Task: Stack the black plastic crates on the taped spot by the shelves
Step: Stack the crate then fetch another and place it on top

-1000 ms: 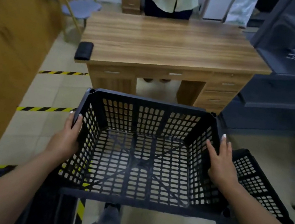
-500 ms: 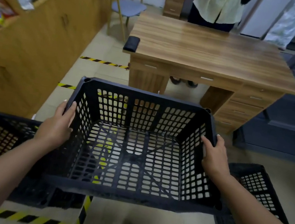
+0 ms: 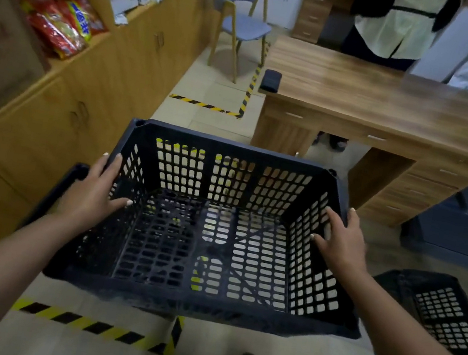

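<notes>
Crate (image 3: 218, 224) between both hands' fingers (image 3: 110, 166).

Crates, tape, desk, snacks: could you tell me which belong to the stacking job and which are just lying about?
Job:
- held crate
- left hand, right hand gripping its sides
- crate beneath
- spare crate
- floor tape

Lying about:
- desk
- chair
- snack packets

Pale floor tiles (image 3: 193, 114) carry yellow-and-black hazard tape (image 3: 90, 325). Wooden shelves and cabinets (image 3: 93, 85) line the left side. A wooden desk (image 3: 378, 102) stands far right, a blue chair (image 3: 240, 20) beyond it.
</notes>
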Motion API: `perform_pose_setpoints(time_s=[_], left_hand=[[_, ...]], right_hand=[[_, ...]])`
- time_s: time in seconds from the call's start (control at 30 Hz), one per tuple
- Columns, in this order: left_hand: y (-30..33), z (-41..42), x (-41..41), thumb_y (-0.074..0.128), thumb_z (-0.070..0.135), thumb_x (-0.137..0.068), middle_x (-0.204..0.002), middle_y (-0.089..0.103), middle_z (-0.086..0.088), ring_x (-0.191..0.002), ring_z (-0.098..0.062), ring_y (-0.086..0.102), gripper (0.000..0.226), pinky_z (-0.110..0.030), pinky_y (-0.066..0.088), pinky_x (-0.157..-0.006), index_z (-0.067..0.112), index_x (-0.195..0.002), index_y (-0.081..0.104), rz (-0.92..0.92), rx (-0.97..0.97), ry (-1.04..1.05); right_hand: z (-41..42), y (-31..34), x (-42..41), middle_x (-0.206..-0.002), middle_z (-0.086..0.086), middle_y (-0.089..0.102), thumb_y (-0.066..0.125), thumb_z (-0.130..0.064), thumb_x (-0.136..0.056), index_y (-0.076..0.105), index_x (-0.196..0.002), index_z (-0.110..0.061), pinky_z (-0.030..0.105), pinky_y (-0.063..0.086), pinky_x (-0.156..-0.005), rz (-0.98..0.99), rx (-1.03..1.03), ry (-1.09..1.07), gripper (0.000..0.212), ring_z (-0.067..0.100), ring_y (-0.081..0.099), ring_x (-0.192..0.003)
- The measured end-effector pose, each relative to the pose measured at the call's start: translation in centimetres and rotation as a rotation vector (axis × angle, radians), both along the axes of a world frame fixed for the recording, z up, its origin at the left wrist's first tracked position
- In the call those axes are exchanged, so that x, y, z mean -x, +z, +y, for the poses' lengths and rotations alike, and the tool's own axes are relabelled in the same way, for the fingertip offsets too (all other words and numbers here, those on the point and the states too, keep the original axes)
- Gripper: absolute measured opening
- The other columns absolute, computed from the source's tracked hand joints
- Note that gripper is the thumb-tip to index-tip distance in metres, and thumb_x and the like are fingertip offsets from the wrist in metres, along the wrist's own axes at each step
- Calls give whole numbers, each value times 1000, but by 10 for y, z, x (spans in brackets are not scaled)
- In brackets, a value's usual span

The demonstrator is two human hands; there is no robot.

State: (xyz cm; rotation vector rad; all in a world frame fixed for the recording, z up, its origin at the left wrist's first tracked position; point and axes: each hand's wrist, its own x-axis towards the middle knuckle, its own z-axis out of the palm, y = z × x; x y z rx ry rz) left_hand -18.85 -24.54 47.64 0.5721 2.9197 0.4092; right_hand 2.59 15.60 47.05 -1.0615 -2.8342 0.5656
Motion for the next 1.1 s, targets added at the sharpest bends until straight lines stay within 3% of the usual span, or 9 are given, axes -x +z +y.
perform_pose_setpoints(time_s=[0.13,0.23,0.43,0.53,0.7,0.83,0.97,1.1], left_hand=[[2,-67,7,66,34,-87,-161,5,-5,-125,-37,46,87,-47,53,-79,26,-152,10,-9,0,14],[-1,-109,13,67,40,-84,-161,4,-2,-118,-39,52,90,-47,54,-76,31,-152,9,-37,-2,30],[-11,-160,25,69,43,-81,-160,6,-1,-122,-35,50,94,-44,55,-76,32,-152,8,-58,16,78],[-18,-175,28,70,41,-81,-160,7,0,-121,-36,51,92,-46,53,-83,33,-151,10,-79,14,128],[-30,-188,37,68,34,-84,-160,7,1,-113,-34,55,87,-42,59,-66,34,-151,12,-97,-20,165],[-33,-186,49,62,29,-89,-160,7,0,-114,-35,55,79,-46,56,-77,32,-151,13,-89,-14,204],[-38,-191,69,62,29,-90,-160,8,1,-110,-36,57,78,-46,56,-74,31,-151,14,-82,-12,211],[-44,-199,94,64,29,-88,-160,9,0,-116,-38,53,79,-49,54,-81,30,-151,16,-90,-24,211]], right_hand=[[-57,0,14,-158,15,11,69,-27,-84,30,-146,-25,49,30,-110,7,13,3,73,35,24,-141],[-90,-6,24,-156,16,17,71,-28,-82,36,-144,-23,48,31,-110,20,-10,23,72,34,25,-140],[-135,-21,46,-152,18,28,69,-27,-85,46,-138,-19,47,35,-106,38,-9,63,59,36,34,-135],[-144,-26,60,-148,19,33,69,-25,-85,50,-135,-16,44,37,-103,70,-5,98,55,36,37,-132],[-149,-33,86,-148,19,34,71,-24,-83,51,-134,-15,45,38,-103,82,20,132,56,36,37,-133],[-148,-38,106,-149,18,33,69,-27,-85,48,-136,-15,45,39,-103,72,39,152,56,35,36,-134],[-151,-42,128,-149,18,33,68,-26,-86,48,-136,-14,45,40,-100,66,47,157,55,35,37,-133],[-162,-45,146,-149,17,33,68,-28,-85,49,-135,-15,46,41,-101,62,29,136,55,35,37,-133]])
